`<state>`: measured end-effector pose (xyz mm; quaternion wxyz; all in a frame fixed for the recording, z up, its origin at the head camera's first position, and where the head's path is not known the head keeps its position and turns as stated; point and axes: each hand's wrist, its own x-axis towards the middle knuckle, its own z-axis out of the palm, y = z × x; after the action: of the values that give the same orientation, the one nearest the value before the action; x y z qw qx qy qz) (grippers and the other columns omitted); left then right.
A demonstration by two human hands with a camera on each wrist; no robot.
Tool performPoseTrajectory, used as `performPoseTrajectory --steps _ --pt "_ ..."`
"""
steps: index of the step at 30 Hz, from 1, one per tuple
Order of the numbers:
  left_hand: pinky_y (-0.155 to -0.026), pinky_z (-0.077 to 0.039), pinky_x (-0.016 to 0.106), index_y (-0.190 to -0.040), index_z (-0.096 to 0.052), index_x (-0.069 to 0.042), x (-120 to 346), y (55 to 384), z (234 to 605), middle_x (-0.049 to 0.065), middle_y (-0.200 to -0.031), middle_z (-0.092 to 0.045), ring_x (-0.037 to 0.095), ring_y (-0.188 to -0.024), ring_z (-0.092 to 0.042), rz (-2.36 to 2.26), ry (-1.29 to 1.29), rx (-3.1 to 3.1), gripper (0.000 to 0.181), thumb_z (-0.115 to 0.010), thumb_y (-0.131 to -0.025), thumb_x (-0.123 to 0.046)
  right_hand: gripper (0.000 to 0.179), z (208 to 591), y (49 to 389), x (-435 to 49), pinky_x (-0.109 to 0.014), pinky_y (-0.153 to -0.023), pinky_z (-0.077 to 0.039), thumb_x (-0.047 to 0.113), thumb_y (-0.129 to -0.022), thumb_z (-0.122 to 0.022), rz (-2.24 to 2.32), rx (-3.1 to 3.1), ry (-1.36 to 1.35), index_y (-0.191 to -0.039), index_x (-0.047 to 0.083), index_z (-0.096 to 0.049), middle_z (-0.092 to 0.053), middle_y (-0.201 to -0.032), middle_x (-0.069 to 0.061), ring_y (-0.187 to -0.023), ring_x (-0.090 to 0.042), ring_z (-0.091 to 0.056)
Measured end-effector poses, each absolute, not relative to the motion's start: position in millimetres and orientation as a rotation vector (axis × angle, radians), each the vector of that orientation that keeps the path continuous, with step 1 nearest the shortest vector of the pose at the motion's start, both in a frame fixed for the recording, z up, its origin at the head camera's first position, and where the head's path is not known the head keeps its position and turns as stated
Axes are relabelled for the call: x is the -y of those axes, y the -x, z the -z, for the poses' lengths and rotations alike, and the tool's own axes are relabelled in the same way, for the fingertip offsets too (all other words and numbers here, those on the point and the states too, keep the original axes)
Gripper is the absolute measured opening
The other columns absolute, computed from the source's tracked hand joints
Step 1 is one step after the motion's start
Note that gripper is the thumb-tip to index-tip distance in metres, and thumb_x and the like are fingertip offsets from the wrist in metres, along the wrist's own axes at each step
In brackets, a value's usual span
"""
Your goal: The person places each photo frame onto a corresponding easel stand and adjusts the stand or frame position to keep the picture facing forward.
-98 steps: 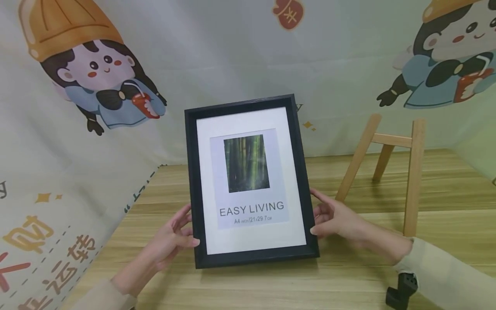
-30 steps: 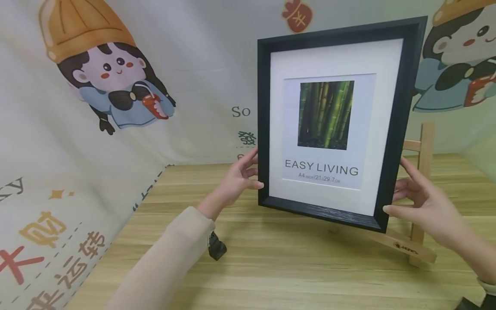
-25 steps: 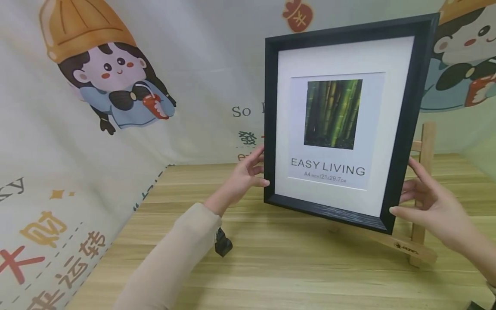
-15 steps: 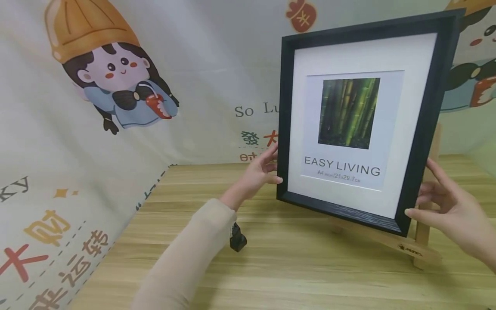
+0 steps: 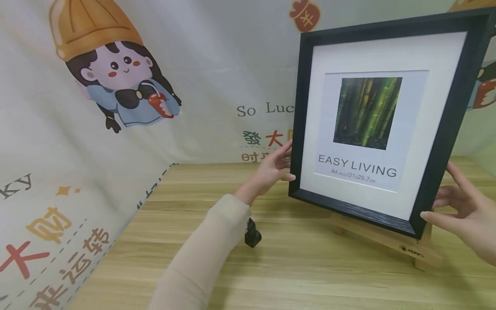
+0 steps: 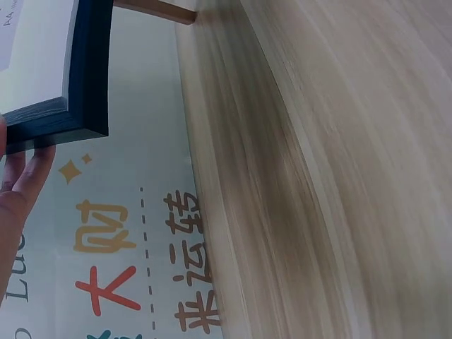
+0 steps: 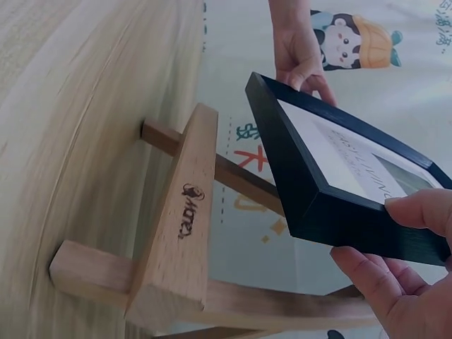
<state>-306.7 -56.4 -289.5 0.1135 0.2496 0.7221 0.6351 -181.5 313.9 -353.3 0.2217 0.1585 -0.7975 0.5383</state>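
Observation:
A black picture frame (image 5: 354, 202) with a white mat, a bamboo picture and the words "EASY LIVING" hangs above the table, tilted, its lower right corner lowest. My left hand (image 5: 271, 170) grips its left edge near the bottom, thumb on the front. On the opposite edge my right hand (image 5: 466, 211) pinches the lower part, thumb in front and fingers behind. Behind and below the picture frame stands a wooden easel (image 5: 387, 239), mostly hidden in the head view. The right wrist view shows the easel's ledge (image 7: 185, 219) apart from the picture frame's bottom edge.
The wood-grain table (image 5: 186, 241) runs under everything. A printed cloth (image 5: 209, 64) with cartoon figures and lettering hangs behind it and along the left. A small black device (image 5: 252, 234) sits at the left wrist.
Both hands have carried the picture frame up and to the right, from left of the easel to in front of it. It now covers most of the easel. The grips look unchanged.

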Motion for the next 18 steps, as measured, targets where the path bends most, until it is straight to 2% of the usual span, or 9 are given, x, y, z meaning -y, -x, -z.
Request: performPoseTrajectory --steps 4,7,13,18 --pt "-0.083 -0.052 0.033 -0.146 -0.022 -0.021 49.4 307.5 291.0 0.013 -0.142 -0.035 0.031 -0.120 -0.045 -1.862 -0.777 -2.092 0.089 -0.053 -0.076 0.024 0.112 400.2 210.9 -360.0 -0.028 -0.059 -0.055 -0.017 -0.062 -0.074 -1.299 2.280 -0.339 -0.147 0.027 -0.015 -0.063 -0.101 -0.002 -0.082 -0.011 -0.061" --pt "-0.083 -0.052 0.032 -0.147 -0.022 -0.020 44.4 307.9 293.5 0.014 -0.142 -0.034 0.032 -0.119 -0.045 -1.867 -0.804 -2.068 0.090 -0.052 -0.075 0.025 0.111 402.2 208.2 -364.8 -0.028 -0.058 -0.055 -0.022 -0.060 -0.072 -1.337 2.242 -0.369 -0.147 0.023 -0.020 -0.065 -0.099 -0.002 -0.079 -0.011 -0.062" --pt "-0.083 -0.052 0.031 -0.146 -0.022 -0.020 34.0 307.0 297.6 0.014 -0.142 -0.035 0.033 -0.119 -0.046 -1.857 -0.841 -2.037 0.089 -0.052 -0.075 0.025 0.112 411.8 203.3 -378.5 -0.023 -0.057 -0.055 -0.035 -0.054 -0.063 -1.544 2.057 -0.558 -0.147 0.009 -0.017 -0.067 -0.099 0.004 -0.078 -0.009 -0.064" --pt "-0.083 -0.052 0.031 -0.146 -0.022 -0.020 27.9 304.9 300.0 0.014 -0.141 -0.037 0.032 -0.118 -0.047 -1.851 -0.831 -2.042 0.089 -0.053 -0.075 0.024 0.115 401.6 193.4 -374.3 -0.021 -0.055 -0.054 -0.040 -0.051 -0.058 -1.582 2.026 -0.623 -0.147 0.008 -0.016 -0.067 -0.097 0.012 -0.074 -0.008 -0.064"
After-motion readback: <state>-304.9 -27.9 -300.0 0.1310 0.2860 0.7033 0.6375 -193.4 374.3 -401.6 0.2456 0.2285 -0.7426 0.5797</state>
